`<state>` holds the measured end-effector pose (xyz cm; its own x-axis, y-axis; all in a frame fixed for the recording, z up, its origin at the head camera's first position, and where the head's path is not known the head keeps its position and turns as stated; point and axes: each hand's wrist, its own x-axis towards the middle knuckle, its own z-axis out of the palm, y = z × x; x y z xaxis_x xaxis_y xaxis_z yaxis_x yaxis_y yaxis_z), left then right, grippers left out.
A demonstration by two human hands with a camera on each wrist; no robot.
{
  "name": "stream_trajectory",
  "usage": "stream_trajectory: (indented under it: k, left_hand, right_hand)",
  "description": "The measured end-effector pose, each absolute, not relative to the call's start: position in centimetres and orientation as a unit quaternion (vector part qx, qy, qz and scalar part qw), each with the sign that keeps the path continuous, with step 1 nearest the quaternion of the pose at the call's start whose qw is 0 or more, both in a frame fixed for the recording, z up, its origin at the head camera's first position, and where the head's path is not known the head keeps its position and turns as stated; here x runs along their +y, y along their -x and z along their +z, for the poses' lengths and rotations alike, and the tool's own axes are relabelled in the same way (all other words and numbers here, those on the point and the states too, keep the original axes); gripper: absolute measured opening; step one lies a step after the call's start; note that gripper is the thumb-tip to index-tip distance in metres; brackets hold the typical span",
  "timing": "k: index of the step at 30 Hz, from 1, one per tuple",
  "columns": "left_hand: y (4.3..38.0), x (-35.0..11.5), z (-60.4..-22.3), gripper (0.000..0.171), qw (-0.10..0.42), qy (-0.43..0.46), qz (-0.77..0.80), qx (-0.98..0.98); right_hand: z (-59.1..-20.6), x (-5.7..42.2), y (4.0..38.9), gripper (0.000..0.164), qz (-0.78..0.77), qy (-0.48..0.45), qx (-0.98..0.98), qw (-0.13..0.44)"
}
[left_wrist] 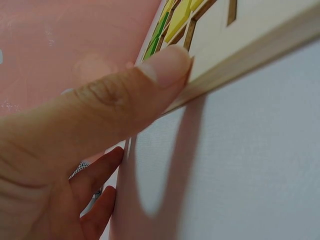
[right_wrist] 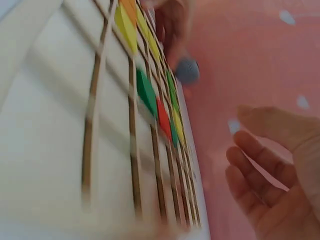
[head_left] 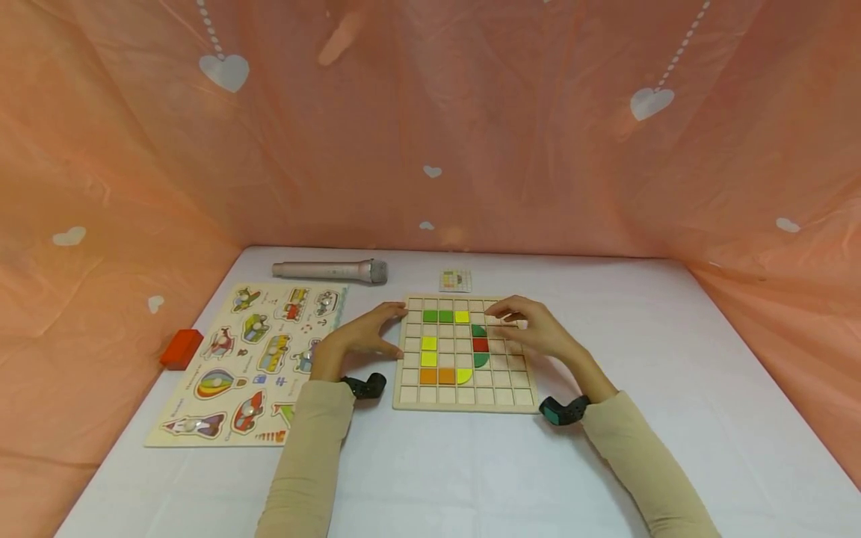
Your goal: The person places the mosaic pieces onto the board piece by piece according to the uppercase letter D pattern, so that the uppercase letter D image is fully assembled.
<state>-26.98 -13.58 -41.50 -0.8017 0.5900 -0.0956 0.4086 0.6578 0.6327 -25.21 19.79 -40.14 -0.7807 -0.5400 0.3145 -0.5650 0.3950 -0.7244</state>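
Observation:
A square wooden grid board [head_left: 464, 408] lies flat on the table. Set in its cells are a red square tile [head_left: 480, 344], orange square tiles [head_left: 428, 376], and several green and yellow tiles, some with a rounded side. At the board's left edge, my left hand [head_left: 363, 332] has thumb and fingers spread apart; its thumb [left_wrist: 167, 65] touches the rim. My right hand [head_left: 536, 329] hovers over the board's right part with fingers loosely bent. Nothing shows between those fingers [right_wrist: 245, 190] in the right wrist view. Beyond the board lies a small pattern card [head_left: 456, 281].
A picture puzzle board [head_left: 229, 351] with vehicle pieces lies to the left, partly behind the left forearm. Above it is a microphone [head_left: 329, 271], and a red block [head_left: 181, 350] sits by its left edge. Pink heart-printed cloth [head_left: 430, 127] encloses the table's back and sides.

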Motion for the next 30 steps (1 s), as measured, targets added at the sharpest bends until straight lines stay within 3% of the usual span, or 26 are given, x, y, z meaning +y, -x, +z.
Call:
stream_trajectory:
  k: [9,14,22,30]
  left_hand:
    - [27.0,-13.6,-41.6,0.083,0.148,-0.277,0.307,0.898]
    - [27.0,-13.6,-41.6,0.083,0.146,-0.281,0.305,0.898]
    - [27.1,-13.7,-41.7,0.084,0.149,-0.277,0.303,0.9]
    - [27.2,-13.8,-41.8,0.084,0.148,-0.286,0.306,0.896]
  right_hand:
    - [-39.0,28.1,22.8,0.029,0.411,-0.298,-0.861,0.027]
    - [-39.3,31.3,21.9,0.031,0.39,-0.277,-0.878,-0.016]
    - [-40.9,32.2,20.9,0.036,0.362,-0.262,-0.891,-0.084]
    - [-41.7,32.4,20.5,0.03,0.341,-0.242,-0.906,-0.067]
